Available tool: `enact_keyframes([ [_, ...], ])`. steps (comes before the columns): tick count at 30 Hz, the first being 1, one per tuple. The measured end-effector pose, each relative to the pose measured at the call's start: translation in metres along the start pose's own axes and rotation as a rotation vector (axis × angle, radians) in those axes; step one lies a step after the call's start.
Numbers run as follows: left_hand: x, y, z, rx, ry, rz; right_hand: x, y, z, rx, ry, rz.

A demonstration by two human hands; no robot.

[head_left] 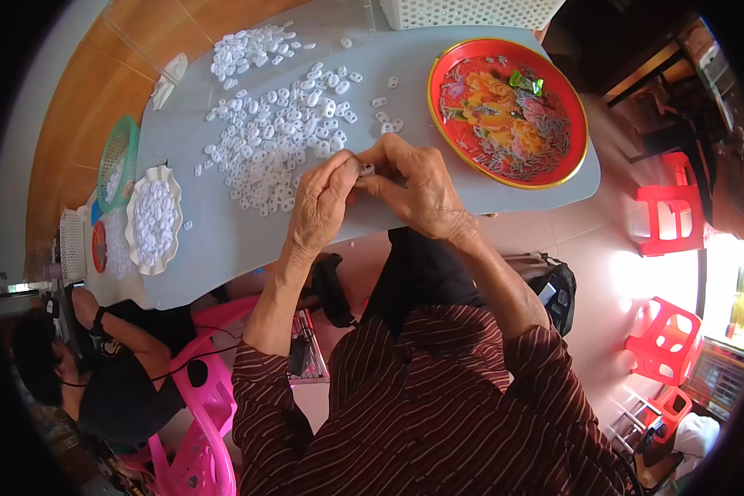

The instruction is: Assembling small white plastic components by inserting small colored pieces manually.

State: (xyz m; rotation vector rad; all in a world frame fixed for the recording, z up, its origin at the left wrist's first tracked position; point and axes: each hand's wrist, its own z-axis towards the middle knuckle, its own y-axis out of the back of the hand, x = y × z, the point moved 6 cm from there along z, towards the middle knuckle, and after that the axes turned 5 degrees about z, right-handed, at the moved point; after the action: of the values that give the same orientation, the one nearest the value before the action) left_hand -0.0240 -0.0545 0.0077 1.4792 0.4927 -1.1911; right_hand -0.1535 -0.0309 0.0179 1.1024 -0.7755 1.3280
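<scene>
Left hand [321, 202]: fingertips pinched on a small white plastic piece [366, 169], above the near edge of the grey table [215, 240].
Right hand [417, 186]: fingers closed on the same piece from the other side; contact point partly hidden by the fingers.
Loose pieces [277, 136]: white, scattered just beyond the hands; individual shapes hard to make out.
Red tray [441, 68]: round, flowered, held thin metal parts and a green wrapper [526, 82].
White dish [152, 219]: heaped with pieces, far left.
White basket [471, 11]: cut off by the top edge.

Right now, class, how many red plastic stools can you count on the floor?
3: one red plastic stool beside the grey table, another lower right, a third below it. Others may be hidden.
</scene>
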Motion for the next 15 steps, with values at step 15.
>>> enact_keyframes([
  [15, 0.0014, 0.0028, 0.0006, -0.056, -0.072, 0.026, 0.0036, -0.0040, -0.0004, -0.040, 0.023, -0.046],
])
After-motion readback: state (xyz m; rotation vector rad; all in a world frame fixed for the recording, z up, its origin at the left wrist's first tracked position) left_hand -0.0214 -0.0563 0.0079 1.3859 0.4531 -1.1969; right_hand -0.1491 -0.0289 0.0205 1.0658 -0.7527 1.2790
